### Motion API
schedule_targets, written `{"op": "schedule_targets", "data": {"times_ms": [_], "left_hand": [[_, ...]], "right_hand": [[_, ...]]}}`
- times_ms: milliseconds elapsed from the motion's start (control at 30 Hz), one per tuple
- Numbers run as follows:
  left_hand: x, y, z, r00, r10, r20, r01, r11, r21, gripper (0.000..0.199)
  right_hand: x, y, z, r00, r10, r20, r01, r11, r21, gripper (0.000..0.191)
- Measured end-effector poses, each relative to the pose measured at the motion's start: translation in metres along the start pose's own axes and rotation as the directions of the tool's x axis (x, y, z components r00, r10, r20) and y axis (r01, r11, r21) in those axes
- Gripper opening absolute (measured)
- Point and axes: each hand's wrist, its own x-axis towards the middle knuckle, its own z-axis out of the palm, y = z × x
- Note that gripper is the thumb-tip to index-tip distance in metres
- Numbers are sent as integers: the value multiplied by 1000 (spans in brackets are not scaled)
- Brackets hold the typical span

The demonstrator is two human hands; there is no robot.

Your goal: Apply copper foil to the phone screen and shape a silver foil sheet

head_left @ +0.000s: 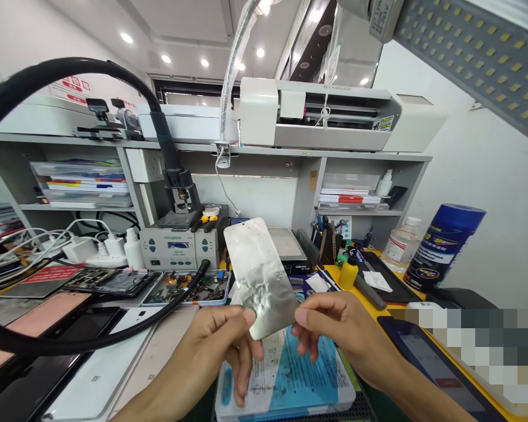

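Observation:
A thin silver phone-shaped sheet (259,275) is held up tilted in front of me, with a small hole at its upper left corner. Its lower half is dented and creased, and light glints off it. My left hand (215,343) pinches the lower left corner between thumb and fingers. At the lower right corner, my right hand (338,322) grips the edge with thumb and forefinger, its other fingers curled below. Beneath both hands lies a flat blue-and-white box (303,381) with print on top and dark specks.
On the left lie a white phone back (101,351), a pink phone back (35,322) and a tray of small parts (154,298). A black hose (114,341) arches across. A spray can (442,249), a clear bottle (401,243) and a dark-screened device (440,363) stand or lie rightward.

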Motion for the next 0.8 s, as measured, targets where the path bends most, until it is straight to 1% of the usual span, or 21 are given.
{"op": "schedule_targets", "data": {"times_ms": [67,133,267,367,500,600,800], "left_hand": [[0,2,-2,1000,-8,-6,8,1000,-29,49],[0,3,-3,1000,3,-5,-3,1000,-26,43],[1,3,-4,1000,25,1,-25,998,65,24],[2,0,-4,999,40,16,-41,992,118,17],[2,-4,-3,997,78,1,-76,977,200,14],[3,-4,-2,996,84,-26,-75,966,249,16],[3,-3,-2,993,107,-39,-92,956,278,21]], "right_hand": [[0,-1,0,1000,-12,-17,11,999,-39,30],[-1,-2,0,999,-20,-34,17,997,-81,31],[-3,-3,0,999,-29,-44,22,989,-148,32],[-5,-4,1,999,-37,-36,31,984,-176,32],[-6,-5,4,996,-71,-46,60,976,-207,32],[-7,-5,5,994,-86,-61,70,971,-230,30],[-7,-2,4,991,-110,-78,87,963,-254,27]]}}
